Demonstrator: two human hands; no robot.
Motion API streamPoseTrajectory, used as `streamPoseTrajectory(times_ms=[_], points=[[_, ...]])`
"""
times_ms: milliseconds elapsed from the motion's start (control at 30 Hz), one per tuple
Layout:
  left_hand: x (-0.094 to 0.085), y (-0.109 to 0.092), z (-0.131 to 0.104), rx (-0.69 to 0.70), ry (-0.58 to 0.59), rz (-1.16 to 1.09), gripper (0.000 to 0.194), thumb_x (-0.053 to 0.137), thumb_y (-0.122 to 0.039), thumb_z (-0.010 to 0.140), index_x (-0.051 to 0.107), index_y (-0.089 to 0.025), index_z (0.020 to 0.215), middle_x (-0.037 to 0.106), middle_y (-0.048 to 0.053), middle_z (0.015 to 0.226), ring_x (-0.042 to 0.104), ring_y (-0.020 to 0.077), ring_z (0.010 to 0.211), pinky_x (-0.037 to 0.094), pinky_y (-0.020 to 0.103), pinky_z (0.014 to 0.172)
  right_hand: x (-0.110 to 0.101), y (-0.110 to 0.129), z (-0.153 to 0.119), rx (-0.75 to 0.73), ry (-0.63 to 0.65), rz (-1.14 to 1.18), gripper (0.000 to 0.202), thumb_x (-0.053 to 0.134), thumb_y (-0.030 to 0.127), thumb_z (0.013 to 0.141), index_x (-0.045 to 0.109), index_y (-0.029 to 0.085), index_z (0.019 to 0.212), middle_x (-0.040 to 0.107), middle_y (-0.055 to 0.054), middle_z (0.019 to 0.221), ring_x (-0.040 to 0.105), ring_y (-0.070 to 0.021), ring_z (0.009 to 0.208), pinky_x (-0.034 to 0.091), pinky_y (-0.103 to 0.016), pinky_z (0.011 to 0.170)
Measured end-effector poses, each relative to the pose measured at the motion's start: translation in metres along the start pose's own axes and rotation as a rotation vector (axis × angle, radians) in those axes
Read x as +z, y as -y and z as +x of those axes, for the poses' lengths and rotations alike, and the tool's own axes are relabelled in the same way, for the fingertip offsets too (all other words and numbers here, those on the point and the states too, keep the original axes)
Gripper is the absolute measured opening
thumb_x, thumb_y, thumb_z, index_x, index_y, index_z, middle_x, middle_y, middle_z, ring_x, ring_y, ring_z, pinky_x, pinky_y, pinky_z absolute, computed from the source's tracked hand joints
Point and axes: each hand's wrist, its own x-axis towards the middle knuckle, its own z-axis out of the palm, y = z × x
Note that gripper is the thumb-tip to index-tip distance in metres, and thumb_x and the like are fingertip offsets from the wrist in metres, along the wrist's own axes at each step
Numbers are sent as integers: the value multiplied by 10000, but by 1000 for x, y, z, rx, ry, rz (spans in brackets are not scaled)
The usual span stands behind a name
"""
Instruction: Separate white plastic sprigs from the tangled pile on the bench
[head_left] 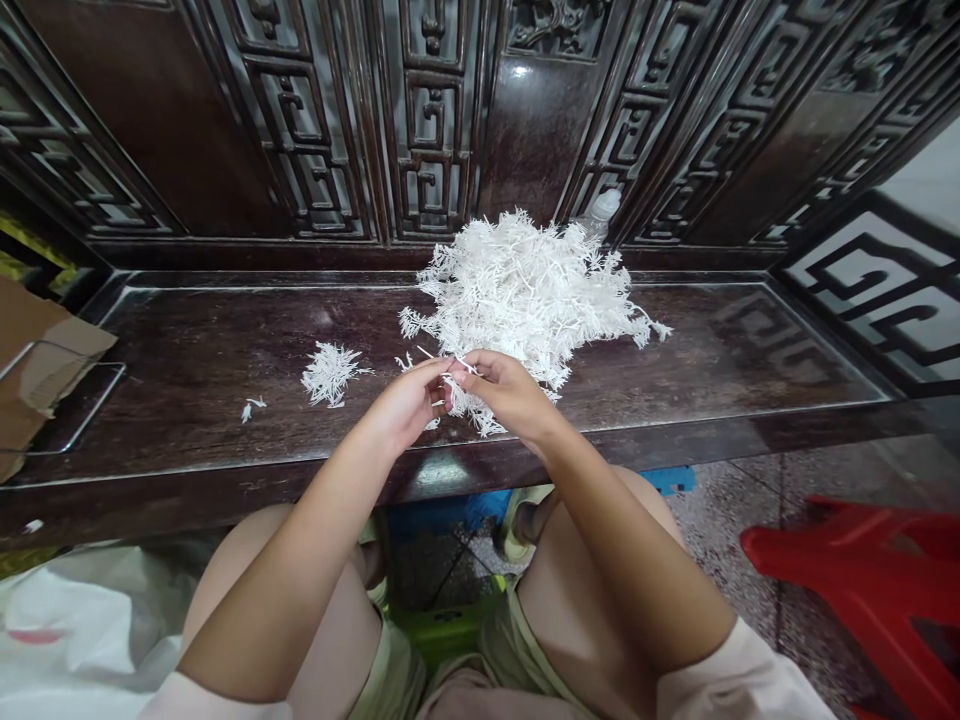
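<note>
A large heap of white branched sprigs (525,290), plastic by their look, lies on the dark wooden bench. At the heap's front edge, my left hand (412,405) and my right hand (504,392) meet with fingertips almost touching. Between them they pinch a small white sprig (466,366), partly hidden by my fingers. More white strands hang below and behind my fingers, and I cannot tell which belong to the held piece. To the left, a small separate pile of short white pieces (330,374) lies on the wood, with a few loose bits (253,408) beyond it.
A carved wooden backrest (431,120) rises behind the bench seat (187,350). Behind the heap stands a clear bottle (604,208). Cardboard (45,350) and a wire frame (94,405) are at the left end. A red stool (847,560) stands right, a white bag (82,620) lower left.
</note>
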Motion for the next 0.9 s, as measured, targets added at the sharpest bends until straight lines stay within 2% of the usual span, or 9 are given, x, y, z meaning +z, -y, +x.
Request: streamPoseTrajectory(times_ms=[200,333,433,567,700,900], points=[[-2,-4,0,-37,-48,-50,65,468,-113,669,529,-127,686,523,13,634,493,80,560,405,216,554,0,-6,3,-9,-198,-43,173,569,322,703,542,171,785,599,-27,860,519,-123,783,383,-282,734],[-1,-1,1,31,-32,-29,142,419,-53,622,504,-138,699,496,-9,606,470,70,541,411,223,597,2,-9,5,-14,-236,-47,177,579,323,688,554,167,768,614,-32,849,531,-126,768,389,-288,731],[-1,3,1,124,-44,90,39,463,-166,701,486,-151,672,448,-24,579,421,71,519,369,217,553,3,-11,5,-35,-246,-72,178,578,332,691,566,170,765,618,-30,829,535,-126,763,392,-289,733],[-1,6,-1,328,-39,428,284,479,-397,765,438,-168,603,376,-35,557,352,83,519,289,229,518,1,-11,5,-66,-290,-96,187,556,347,712,571,170,768,610,-31,832,534,-129,782,391,-285,740],[-1,7,-3,450,4,693,314,465,-456,774,441,-173,638,335,-43,563,317,94,544,245,233,529,0,-12,5,-57,-269,-121,194,540,350,720,569,168,780,594,-22,805,521,-125,749,388,-278,718],[-4,4,-4,496,32,698,268,495,-383,763,419,-172,615,314,-46,566,302,96,554,230,236,542,-5,-6,4,3,-77,-115,189,533,352,731,546,165,757,540,5,717,483,-113,705,365,-274,700]])
